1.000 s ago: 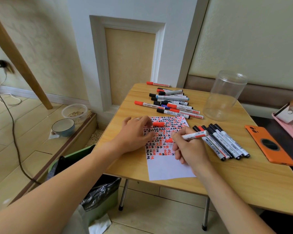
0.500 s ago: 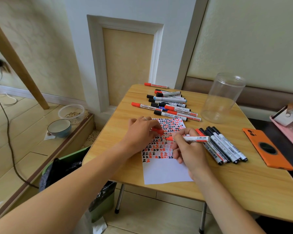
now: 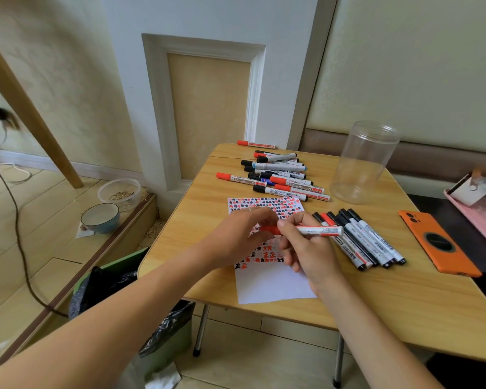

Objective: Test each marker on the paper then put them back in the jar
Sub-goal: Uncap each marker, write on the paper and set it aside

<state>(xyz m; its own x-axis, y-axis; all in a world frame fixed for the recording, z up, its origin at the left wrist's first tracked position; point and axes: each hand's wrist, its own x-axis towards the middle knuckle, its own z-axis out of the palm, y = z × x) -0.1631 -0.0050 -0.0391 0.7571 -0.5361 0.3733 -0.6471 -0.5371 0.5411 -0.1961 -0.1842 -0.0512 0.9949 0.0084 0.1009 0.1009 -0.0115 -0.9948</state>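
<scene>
Two hands are seen over the paper [image 3: 275,284] at the counter's [image 3: 404,299] centre. The right hand [image 3: 310,248] is clamped, fingers curled, on the white barrel of a red marker [image 3: 319,231] held level above the sheet. The left hand [image 3: 242,237] pinches the red cap [image 3: 270,229] at the marker's tip; whether the cap is fully seated cannot be told, the junction being hidden behind the fingers. Much of the sheet's red and black test marks is covered by both hands.

One clear jar [image 3: 362,164] stands upright at 1 o'clock from the paper, nothing visible inside. One group of markers [image 3: 359,240], about six, lies side by side at 3 o'clock, just beside the right hand. One loose pile of markers [image 3: 278,175] lies at 12 o'clock; overlap prevents an exact count, roughly ten. One single red marker [image 3: 254,144] lies apart at the far edge. One orange phone [image 3: 438,242] lies at 3 o'clock beyond the group.
</scene>
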